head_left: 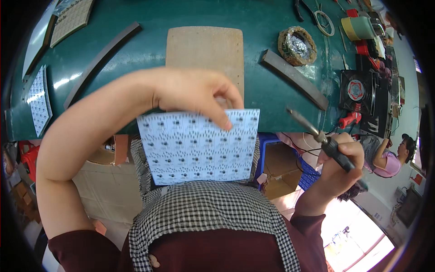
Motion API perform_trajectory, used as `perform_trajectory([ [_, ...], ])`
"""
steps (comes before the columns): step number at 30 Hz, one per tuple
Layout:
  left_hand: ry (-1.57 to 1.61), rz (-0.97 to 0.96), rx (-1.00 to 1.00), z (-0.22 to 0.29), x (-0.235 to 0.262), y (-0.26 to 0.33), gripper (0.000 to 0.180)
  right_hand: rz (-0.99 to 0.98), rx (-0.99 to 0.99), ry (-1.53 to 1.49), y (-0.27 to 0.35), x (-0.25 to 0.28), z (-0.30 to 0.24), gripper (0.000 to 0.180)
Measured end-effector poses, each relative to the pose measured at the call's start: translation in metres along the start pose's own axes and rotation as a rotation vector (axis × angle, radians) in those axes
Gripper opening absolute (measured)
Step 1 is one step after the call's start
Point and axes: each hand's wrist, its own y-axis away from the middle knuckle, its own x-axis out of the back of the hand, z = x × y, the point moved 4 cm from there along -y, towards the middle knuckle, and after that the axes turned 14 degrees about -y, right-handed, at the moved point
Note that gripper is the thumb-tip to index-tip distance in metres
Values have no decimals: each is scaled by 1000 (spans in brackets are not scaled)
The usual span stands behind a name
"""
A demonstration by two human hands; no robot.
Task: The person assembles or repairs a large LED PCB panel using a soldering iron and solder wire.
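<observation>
My left hand (199,93) grips the far edge of a white circuit board panel (197,147), its thumb lying on the face. Rows of small dark components cover the panel, which is tilted up at the table's near edge in front of my checked apron. Off to the right, my right hand (342,158) is wrapped round the dark handle of a soldering iron (321,137). The iron's metal tip points up and to the left, well apart from the panel. Just beyond my left hand lies a tan rectangular board (205,47), partly hidden by my wrist.
Two dark bars (294,79) (104,61) lie on the green table (149,47), either side of the tan board. A foil-lined round dish (297,46) sits at the far right, near a black fan (357,89). Another panel (40,102) rests at left. A person (387,161) sits at right.
</observation>
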Motion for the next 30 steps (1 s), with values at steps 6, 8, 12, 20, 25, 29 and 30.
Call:
perform_trajectory([
  [6,10,54,165,-15,-12,-4,28,-61,-283,-80,-18,6,4,40],
  [8,50,37,182,-9,-13,2,28,-115,-328,-169,-20,2,7,35],
  [12,99,19,156,-5,-15,4,29,-238,-243,45,-38,-9,1,32],
  [20,124,22,108,3,-16,6,28,-434,-196,116,-57,-23,-3,26],
  [25,163,41,158,5,-16,9,30,-521,-158,119,-63,-28,-5,23],
  [29,163,17,145,5,-15,6,26,-543,-161,115,-64,-32,-6,21],
  [30,153,33,145,7,-14,5,22,-541,-161,116,-65,-32,-6,21],
])
